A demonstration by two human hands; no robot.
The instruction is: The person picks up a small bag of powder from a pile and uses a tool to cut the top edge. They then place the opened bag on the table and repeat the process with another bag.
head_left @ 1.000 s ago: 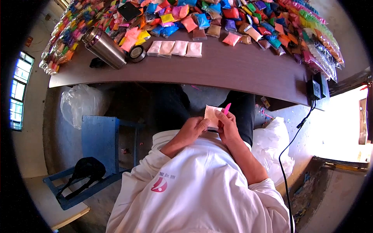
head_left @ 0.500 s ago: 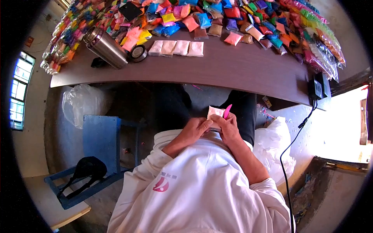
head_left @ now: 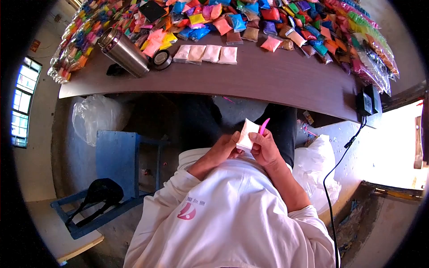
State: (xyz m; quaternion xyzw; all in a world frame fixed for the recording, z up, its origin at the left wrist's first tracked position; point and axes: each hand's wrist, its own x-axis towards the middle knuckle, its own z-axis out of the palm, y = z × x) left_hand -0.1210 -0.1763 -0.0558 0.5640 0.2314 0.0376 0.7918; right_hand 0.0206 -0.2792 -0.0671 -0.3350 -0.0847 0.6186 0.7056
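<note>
A small packet of pale pinkish-white material (head_left: 247, 134) is held up over my lap. My right hand (head_left: 266, 146) pinches its right edge and also has a bright pink tool (head_left: 265, 125) between its fingers, pointing upward. At the packet's left side my left hand (head_left: 225, 148) is closed, its fingertips at the lower left edge. Past the hands, several similar pale packets (head_left: 211, 53) lie in a row on the brown table (head_left: 268, 80).
Many coloured packets (head_left: 223, 25) cover the table's back. A steel flask (head_left: 126, 54) lies beside its round lid (head_left: 161, 59). A black adapter (head_left: 364, 103) with cable sits at the right edge. A blue chair (head_left: 117, 154) holds a black bag (head_left: 103, 195); plastic bags (head_left: 314, 165) flank me.
The packet has tilted and turned in my hands, showing more of its face than half a second ago. The pink tool has shifted slightly with my right hand.
</note>
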